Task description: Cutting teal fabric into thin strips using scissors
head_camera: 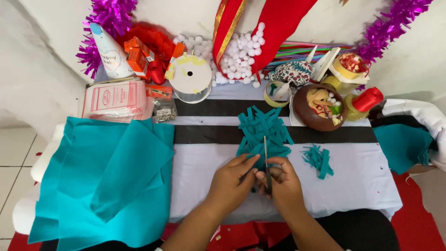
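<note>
home craft table | teal felt sheets (pixel 107 176), purple tinsel (pixel 109 18), white pompoms (pixel 239 58), ribbon spools (pixel 190 76)

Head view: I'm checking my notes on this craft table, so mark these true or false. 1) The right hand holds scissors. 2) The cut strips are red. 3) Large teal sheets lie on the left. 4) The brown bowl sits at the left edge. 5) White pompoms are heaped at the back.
1) True: the right hand holds the scissors, blades pointing away, beside the left hand.
2) False: the cut strips are teal.
3) True: the large teal sheets lie on the left.
4) False: the brown bowl sits right of centre, behind the strips.
5) True: the white pompoms are heaped at the back.
</note>
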